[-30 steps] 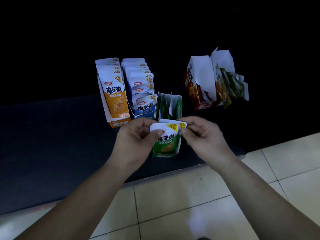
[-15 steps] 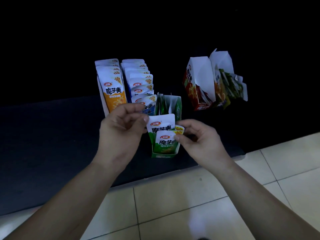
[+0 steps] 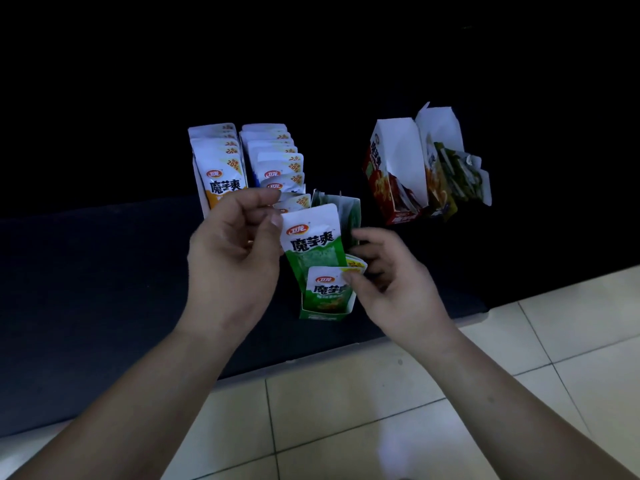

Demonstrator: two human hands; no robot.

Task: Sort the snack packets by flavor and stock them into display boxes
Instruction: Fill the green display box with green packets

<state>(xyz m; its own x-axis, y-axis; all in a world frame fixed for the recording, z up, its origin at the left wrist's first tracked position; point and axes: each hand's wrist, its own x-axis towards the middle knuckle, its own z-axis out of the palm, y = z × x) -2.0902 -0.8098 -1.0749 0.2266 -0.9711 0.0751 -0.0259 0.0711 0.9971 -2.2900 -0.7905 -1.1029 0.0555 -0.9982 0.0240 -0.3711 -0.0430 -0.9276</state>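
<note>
Left hand (image 3: pixel 235 258) and right hand (image 3: pixel 391 285) both bare. Forearms (image 3: pixel 138 393) bare to the frame edge. Left thumbnail (image 3: pixel 277 220) trimmed short.

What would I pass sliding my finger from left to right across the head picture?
Row of orange packets → row of blue packets → green box → red box → white-flapped box of mixed packets. Skipped for overlapping: left hand holding the tall green packet, right hand pinching the front green packet.
</note>
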